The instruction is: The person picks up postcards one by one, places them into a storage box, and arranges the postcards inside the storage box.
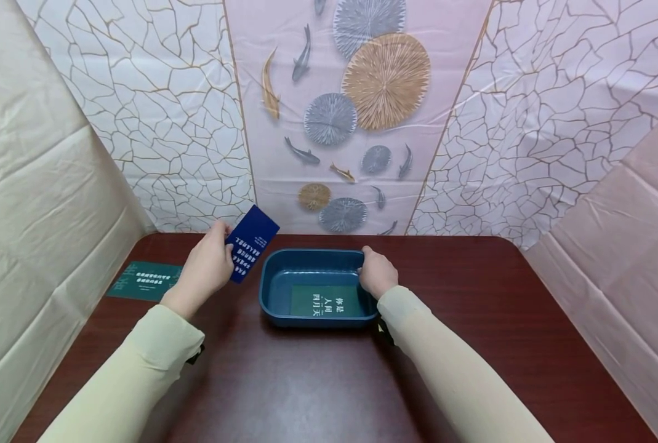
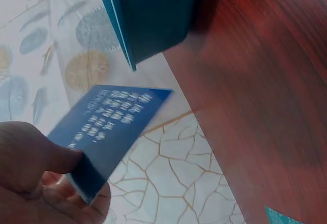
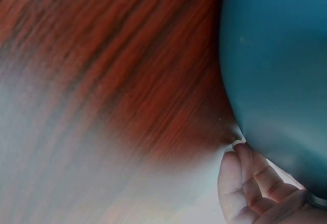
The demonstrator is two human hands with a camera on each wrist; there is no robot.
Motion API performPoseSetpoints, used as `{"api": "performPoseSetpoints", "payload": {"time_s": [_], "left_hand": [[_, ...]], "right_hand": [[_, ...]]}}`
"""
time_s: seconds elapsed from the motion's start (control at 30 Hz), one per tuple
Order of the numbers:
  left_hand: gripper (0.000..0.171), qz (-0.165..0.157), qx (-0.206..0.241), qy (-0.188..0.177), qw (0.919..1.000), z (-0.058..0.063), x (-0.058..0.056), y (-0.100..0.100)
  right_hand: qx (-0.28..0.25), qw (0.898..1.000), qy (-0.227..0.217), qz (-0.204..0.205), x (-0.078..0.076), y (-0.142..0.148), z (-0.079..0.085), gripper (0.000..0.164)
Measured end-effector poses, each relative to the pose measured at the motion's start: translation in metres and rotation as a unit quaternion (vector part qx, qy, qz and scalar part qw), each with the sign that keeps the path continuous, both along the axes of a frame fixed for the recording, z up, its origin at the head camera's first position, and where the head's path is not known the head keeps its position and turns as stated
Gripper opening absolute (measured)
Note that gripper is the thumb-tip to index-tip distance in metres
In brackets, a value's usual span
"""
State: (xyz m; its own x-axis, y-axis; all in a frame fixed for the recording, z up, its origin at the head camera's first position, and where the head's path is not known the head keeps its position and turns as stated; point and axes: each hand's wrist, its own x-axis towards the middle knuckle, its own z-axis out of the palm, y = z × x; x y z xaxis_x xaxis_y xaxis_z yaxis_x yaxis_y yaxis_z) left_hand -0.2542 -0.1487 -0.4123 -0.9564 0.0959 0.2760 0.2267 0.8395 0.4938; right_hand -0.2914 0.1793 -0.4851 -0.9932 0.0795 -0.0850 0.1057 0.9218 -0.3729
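Observation:
My left hand [image 1: 209, 261] pinches a dark blue card [image 1: 253, 243] with white lettering between thumb and fingers. The card is tilted and held up just left of a teal rectangular plastic bin [image 1: 284, 321]. In the left wrist view the same blue card [image 2: 115, 114] points towards the bin's outer wall [image 2: 153, 14]. A green card [image 1: 329, 300] with white characters lies flat inside the bin. My right hand [image 1: 378, 271] grips the bin's right end at the rim. Seen from the right wrist, its fingers [image 3: 232, 178] lie against the outside of the bin [image 3: 278, 81].
Another green card [image 1: 148, 280] lies on the table's left side, partly hidden by my left wrist. The dark red wooden table [image 1: 473, 295] ends at a patterned cloth backdrop [image 1: 329, 154]. Pale cloth walls stand at the left and right [image 1: 628, 246].

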Motion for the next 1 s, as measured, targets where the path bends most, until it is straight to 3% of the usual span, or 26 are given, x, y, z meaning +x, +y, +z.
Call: {"api": "performPoseSetpoints", "payload": {"time_s": [0.27,0.43,0.67,0.83,1.0], "left_hand": [[0.02,-0.033,0.039,0.036,0.9981,-0.001,0.0,0.015],[0.014,-0.086,0.071,0.049,0.9926,-0.001,0.002,0.026],[0.013,-0.118,0.077,0.068,0.9876,0.003,0.002,0.043],[0.014,-0.127,0.073,0.048,0.988,0.001,0.001,0.053],[0.014,-0.143,0.068,-0.016,0.9873,-0.009,0.001,0.063]], "right_hand": [[-0.005,1.0,-0.001,-0.002,0.0,-0.001,-0.005,0.056],[-0.007,1.0,-0.002,0.002,-0.002,0.001,-0.004,0.057],[0.0,1.0,0.001,0.002,-0.004,0.005,0.003,0.057],[0.004,1.0,-0.005,0.005,-0.004,0.004,0.003,0.056],[-0.006,1.0,-0.015,0.008,-0.003,0.002,0.002,0.057]]}}
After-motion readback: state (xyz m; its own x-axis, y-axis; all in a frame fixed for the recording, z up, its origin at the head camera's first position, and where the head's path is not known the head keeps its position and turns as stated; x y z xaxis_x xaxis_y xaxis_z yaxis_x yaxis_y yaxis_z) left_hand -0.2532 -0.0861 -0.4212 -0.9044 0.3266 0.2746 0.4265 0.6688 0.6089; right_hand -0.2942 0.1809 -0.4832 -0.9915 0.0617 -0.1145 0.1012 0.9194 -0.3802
